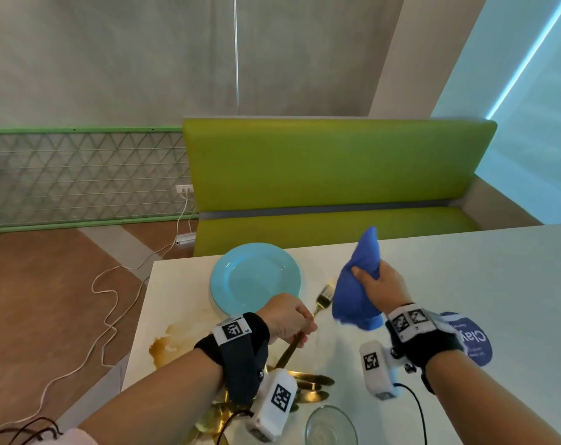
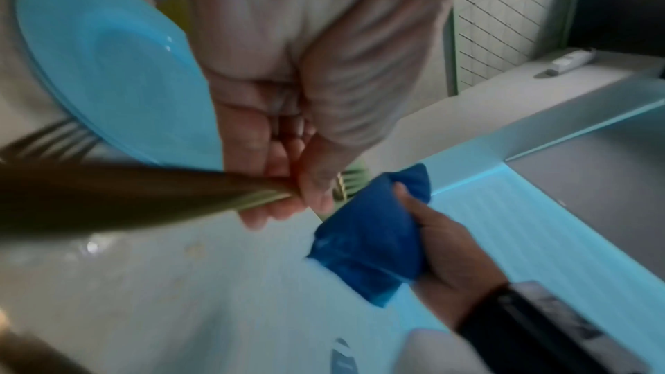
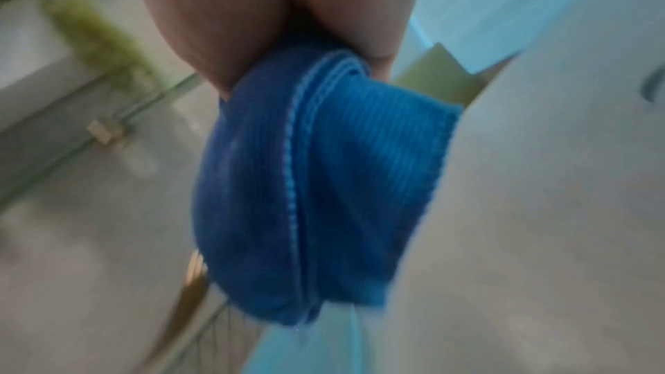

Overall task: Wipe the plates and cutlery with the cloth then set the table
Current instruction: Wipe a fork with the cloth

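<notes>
My left hand [image 1: 292,319] grips a gold fork [image 1: 321,301] by its handle, tines pointing up and to the right, just above the white table [image 1: 465,284]. In the left wrist view the fork [image 2: 108,195] runs blurred across the frame under my left hand [image 2: 287,175]. My right hand [image 1: 382,287] holds a folded blue cloth [image 1: 356,284] just right of the fork's tines; whether they touch I cannot tell. The cloth [image 3: 316,181] fills the right wrist view. A light blue plate [image 1: 256,277] lies on the table behind my left hand, also seen as the plate [image 2: 108,67].
More gold cutlery [image 1: 308,385] lies near the front edge under my left wrist. A clear glass dish [image 1: 330,425] stands at the bottom. A brown spill [image 1: 167,345] stains the table's left side. A blue round card [image 1: 471,338] lies at right. A green bench [image 1: 330,175] faces the table.
</notes>
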`<action>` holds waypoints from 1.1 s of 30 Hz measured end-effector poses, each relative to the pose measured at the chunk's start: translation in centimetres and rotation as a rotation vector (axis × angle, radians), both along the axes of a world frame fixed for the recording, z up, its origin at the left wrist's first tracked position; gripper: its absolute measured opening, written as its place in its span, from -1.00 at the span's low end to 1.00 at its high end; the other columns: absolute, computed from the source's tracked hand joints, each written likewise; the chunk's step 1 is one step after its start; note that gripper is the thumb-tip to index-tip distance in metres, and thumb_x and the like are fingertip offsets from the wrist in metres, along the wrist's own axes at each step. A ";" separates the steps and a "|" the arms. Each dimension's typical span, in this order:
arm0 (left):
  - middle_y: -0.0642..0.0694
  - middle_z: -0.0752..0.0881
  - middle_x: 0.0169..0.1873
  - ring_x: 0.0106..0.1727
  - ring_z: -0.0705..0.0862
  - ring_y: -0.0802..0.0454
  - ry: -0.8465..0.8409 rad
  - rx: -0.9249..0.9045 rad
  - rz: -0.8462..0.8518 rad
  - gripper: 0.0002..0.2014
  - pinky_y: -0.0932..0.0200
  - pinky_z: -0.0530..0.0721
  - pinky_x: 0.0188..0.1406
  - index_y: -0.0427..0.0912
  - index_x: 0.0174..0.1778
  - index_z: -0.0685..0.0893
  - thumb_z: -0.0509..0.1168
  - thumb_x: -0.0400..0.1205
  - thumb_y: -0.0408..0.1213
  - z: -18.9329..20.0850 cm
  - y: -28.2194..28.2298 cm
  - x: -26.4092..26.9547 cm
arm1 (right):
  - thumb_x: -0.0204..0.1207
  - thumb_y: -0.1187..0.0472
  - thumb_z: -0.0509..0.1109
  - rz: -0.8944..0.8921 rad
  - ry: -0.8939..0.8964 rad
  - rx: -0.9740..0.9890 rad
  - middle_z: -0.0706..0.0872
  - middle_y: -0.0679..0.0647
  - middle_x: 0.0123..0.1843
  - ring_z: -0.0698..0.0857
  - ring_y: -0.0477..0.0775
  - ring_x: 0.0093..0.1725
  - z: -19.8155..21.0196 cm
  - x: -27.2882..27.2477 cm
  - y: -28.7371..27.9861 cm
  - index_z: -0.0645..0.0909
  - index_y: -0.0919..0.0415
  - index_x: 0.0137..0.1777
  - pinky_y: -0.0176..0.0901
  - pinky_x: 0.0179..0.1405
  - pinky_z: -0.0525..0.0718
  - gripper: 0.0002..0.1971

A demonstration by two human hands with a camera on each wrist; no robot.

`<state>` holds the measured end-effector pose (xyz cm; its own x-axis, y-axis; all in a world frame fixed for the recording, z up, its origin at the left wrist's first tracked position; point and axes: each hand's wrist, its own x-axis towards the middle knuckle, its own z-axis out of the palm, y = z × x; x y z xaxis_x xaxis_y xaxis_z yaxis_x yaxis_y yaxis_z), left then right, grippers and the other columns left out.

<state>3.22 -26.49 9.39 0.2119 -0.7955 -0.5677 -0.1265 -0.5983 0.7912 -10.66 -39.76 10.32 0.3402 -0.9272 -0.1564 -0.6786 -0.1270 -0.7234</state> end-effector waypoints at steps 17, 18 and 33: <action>-0.17 0.64 -0.33 -0.34 0.62 0.02 0.185 -0.347 0.235 -0.86 0.22 0.67 -0.28 -0.23 -0.24 0.58 0.25 0.62 -0.48 0.2 -1.8 -1.9 | 0.48 0.19 0.41 -0.085 -0.386 0.446 0.73 0.27 -0.22 0.67 0.23 -0.21 0.0 2.6 2.8 0.64 0.28 -0.25 0.12 0.02 0.68 -0.84; -0.13 0.65 -0.33 -0.37 0.63 0.08 0.193 -0.333 0.226 -0.86 0.27 0.65 -0.29 -0.22 -0.23 0.59 0.25 0.64 -0.43 0.1 -1.7 -2.0 | 0.49 0.20 0.39 -0.122 -0.433 0.444 0.74 0.23 -0.28 0.68 0.21 -0.25 0.2 2.7 2.5 0.64 0.30 -0.24 0.07 -0.04 0.67 -0.84; -0.10 0.70 -0.28 -0.31 0.65 0.11 -0.100 -0.178 -0.089 -0.78 0.27 0.62 -0.13 -0.20 -0.19 0.66 0.13 0.68 -0.35 -1.2 -1.5 -2.4 | 0.49 0.10 0.41 0.145 -0.064 0.342 0.68 0.20 -0.24 0.61 0.15 -0.19 -0.9 0.2 2.3 0.56 0.19 -0.33 0.01 -0.04 0.64 -0.77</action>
